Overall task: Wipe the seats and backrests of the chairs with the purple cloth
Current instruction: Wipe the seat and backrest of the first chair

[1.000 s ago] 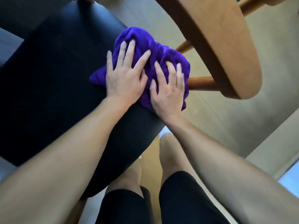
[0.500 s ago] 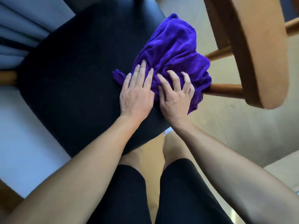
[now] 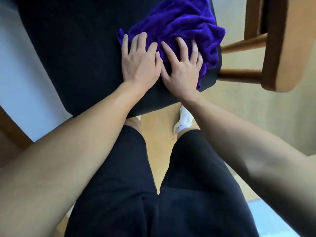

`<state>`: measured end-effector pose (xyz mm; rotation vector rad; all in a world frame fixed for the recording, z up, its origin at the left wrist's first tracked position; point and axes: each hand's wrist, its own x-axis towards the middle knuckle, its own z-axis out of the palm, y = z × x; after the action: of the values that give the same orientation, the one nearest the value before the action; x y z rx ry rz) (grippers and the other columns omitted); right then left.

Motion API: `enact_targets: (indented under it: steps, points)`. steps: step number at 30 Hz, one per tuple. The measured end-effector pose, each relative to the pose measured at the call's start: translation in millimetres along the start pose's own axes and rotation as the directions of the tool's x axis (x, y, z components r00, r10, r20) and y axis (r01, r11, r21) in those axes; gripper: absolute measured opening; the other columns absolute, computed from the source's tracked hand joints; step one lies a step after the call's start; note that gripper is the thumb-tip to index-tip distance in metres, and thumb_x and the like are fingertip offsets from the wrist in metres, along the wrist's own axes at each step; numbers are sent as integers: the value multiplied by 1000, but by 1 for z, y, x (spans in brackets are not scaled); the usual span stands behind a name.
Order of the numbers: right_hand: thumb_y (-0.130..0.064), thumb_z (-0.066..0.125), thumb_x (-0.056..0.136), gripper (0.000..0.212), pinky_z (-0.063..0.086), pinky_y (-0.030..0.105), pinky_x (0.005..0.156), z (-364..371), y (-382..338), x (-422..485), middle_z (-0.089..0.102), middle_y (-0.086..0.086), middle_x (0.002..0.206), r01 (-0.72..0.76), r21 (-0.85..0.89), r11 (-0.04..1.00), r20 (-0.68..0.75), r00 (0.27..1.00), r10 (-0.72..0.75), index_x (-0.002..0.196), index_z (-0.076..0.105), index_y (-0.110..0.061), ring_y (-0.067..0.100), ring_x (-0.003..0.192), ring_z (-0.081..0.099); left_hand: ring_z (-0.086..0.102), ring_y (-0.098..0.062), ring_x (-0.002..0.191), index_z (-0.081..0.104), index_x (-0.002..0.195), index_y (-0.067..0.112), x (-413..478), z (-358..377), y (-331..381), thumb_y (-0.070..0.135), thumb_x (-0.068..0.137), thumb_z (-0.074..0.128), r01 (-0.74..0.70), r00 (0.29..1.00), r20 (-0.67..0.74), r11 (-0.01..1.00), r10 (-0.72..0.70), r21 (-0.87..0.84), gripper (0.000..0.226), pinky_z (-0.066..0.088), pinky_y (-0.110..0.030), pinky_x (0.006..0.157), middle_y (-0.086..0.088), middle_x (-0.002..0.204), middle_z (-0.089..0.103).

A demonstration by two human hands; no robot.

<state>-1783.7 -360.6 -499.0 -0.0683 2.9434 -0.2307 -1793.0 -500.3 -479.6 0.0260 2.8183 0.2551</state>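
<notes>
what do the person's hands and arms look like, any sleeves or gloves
The left hand and right hand are bare: no gloves, rings or watch show. The forearms have no sleeve in view. Below them are black shorts and a white shoe.

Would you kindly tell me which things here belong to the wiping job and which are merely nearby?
Job: cloth; seat; backrest; left hand and right hand, both pressing on the cloth.
Nearby: shoe; shorts; floor.
</notes>
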Motion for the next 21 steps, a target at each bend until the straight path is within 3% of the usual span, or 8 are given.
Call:
enact_targets:
  steps: [3, 6, 9, 15, 21]
  points:
    - [-59, 35, 94, 47, 30, 43, 100, 0, 0, 7, 43, -8, 150, -8, -59, 998, 13, 1000, 8, 134, 54, -43, 31, 137, 37, 48, -27, 128, 57, 129, 18, 0, 10, 1, 35, 101, 29, 35, 997, -66, 999, -36, -19, 43, 25, -42, 116, -9, 142, 48]
    - [-55, 39, 95, 43, 37, 43, 87, 2, 9, 3, 52, -7, 142, 42, -31, 999, -14, 999, -43, 128, 60, -36, 31, 122, 48, 54, -28, 111, 62, 120, 17, -9, 21, 18, 32, 100, 32, 108, 986, -123, 994, -111, -31, 39, 37, -41, 99, -8, 126, 57]
    - [-51, 45, 96, 38, 39, 41, 80, 4, 29, -18, 59, -6, 134, 132, 12, 991, -72, 989, -130, 121, 65, -32, 31, 110, 55, 54, -29, 105, 63, 115, 16, -30, 30, 39, 30, 99, 34, 181, 978, -97, 982, -186, -56, 36, 39, -42, 87, -8, 119, 58]
    - [-50, 54, 95, 32, 42, 41, 79, 6, 67, -48, 63, -4, 126, 301, 52, 952, -124, 948, -293, 114, 69, -29, 30, 106, 57, 54, -30, 97, 63, 111, 14, -73, 41, 71, 31, 96, 37, 249, 964, -81, 966, -254, -66, 34, 40, -43, 79, -10, 110, 58]
    - [-51, 49, 96, 44, 35, 45, 100, 13, 75, -49, 52, 0, 144, 435, 22, 900, -55, 899, -434, 136, 57, -35, 33, 131, 46, 54, -27, 98, 61, 116, 23, -81, 50, 74, 26, 100, 40, 463, 857, -200, 880, -475, -107, 27, 39, -40, 82, -5, 112, 57]
